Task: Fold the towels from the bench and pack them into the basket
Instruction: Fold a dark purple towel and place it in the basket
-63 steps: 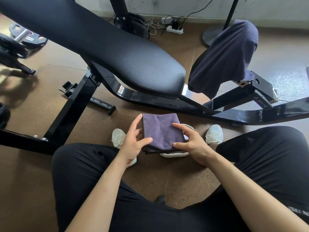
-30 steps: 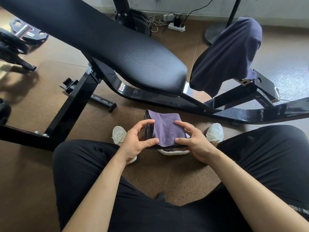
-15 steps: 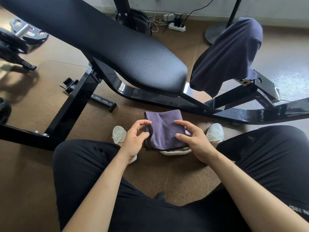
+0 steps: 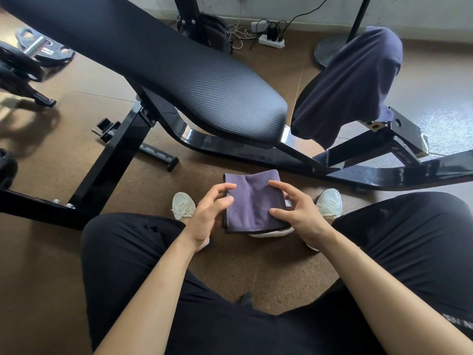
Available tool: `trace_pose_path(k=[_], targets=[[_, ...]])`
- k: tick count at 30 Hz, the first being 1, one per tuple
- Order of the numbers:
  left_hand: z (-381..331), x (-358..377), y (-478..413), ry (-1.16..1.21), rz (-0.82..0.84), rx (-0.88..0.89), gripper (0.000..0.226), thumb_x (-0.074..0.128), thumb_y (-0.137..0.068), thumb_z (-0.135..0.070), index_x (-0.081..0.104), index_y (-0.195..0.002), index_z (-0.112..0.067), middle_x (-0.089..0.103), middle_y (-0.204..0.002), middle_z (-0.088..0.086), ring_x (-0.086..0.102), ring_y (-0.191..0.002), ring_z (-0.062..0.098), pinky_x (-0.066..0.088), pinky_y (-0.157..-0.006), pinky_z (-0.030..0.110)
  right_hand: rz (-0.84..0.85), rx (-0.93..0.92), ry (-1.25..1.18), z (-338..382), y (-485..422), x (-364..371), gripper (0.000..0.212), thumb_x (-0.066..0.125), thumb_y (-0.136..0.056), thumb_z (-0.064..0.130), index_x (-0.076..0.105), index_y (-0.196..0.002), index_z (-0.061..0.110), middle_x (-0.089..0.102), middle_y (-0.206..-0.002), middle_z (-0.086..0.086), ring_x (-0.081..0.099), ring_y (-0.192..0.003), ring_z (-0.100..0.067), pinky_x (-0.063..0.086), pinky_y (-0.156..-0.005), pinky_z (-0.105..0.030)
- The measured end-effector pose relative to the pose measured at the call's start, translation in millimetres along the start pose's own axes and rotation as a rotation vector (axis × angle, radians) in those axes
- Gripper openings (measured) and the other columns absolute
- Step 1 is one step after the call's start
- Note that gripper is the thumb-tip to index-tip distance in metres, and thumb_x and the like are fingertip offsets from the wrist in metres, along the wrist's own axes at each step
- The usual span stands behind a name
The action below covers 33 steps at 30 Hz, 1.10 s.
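I see my left hand and right hand loosen from pinching to lightly cradling the folded purple towel, so folding looks finished, basket next

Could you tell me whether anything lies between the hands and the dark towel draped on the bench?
Nothing blocks that dark towel, but both the left hand and right hand are occupied, holding the folded purple towel. No basket is in view.

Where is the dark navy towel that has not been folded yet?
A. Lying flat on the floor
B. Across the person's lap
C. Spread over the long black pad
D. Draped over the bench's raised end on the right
D: the dark navy towel hangs over the raised end of the bench, to the right of the long black pad.
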<state>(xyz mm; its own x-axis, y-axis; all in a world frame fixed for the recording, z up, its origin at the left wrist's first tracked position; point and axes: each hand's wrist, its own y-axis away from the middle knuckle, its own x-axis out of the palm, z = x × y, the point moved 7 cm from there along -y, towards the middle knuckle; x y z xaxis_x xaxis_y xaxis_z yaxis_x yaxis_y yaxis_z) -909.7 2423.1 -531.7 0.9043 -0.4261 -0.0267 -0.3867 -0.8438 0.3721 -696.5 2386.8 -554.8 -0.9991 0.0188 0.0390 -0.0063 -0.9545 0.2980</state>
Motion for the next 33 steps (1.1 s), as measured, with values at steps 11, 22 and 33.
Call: trace_pose_path(k=[11,22,33], targets=[[-3,4,1,-0.673,-0.149,0.17,0.069,0.081,-0.084,-0.023,0.048,-0.143,-0.035,0.049,-0.131,-0.006,0.052,-0.119,0.011,0.046,-0.098,0.028,-0.054,-0.219,0.731,14,6,16,0.079,0.077,-0.08,0.011,0.045,-0.151,0.026,0.054,-0.14,0.001,0.05,-0.128,-0.016,0.045,-0.104,-0.03],[3,18,-4,-0.513,-0.087,0.091,0.077,0.075,-0.086,-0.047,0.039,-0.152,-0.029,0.046,-0.139,-0.013,0.044,-0.128,0.004,0.037,-0.095,0.014,0.081,-0.193,0.354,17,13,39,0.057,0.055,-0.083,0.013,0.052,-0.139,0.022,0.061,-0.135,0.007,0.066,-0.102,-0.011,0.058,-0.082,-0.03],[26,24,-18,-0.307,0.064,-0.075,0.071,0.064,-0.087,-0.019,0.037,-0.152,-0.029,0.049,-0.152,-0.007,0.044,-0.143,0.01,0.042,-0.117,0.039,0.265,0.036,0.266,-9,-1,25,0.092,0.08,-0.087,0.014,0.027,-0.155,0.046,0.03,-0.145,0.037,0.042,-0.128,0.019,0.048,-0.101,-0.019]])
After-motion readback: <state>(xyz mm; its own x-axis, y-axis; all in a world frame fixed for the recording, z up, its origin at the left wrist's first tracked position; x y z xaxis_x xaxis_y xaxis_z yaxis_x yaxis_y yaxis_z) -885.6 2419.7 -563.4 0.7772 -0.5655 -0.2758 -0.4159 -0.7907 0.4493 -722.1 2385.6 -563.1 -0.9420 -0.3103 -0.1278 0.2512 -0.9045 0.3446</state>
